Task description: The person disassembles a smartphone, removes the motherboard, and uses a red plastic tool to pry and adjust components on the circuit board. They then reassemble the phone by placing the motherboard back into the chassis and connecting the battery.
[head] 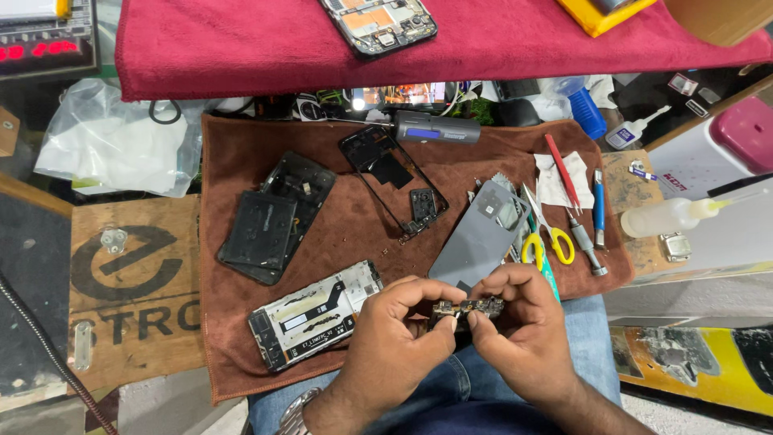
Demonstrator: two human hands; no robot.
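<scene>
Both my hands pinch a small phone circuit board (471,308) above my lap, at the near edge of a brown cloth (354,217). My left hand (398,334) grips the board's left end with thumb and fingers. At the board's right end, my right hand (522,330) holds it the same way. An opened phone body (316,314) with its insides showing lies just left of my left hand. A grey back cover (479,235) rests just beyond my hands.
On the cloth lie a black phone frame (393,181), stacked black phone parts (274,221), yellow-handled scissors (547,238), a red tool (562,171), screwdrivers (586,242) and a grey electric tool (436,127). A plastic bottle (668,216) stands right. A red towel (451,40) holds another open phone (378,22).
</scene>
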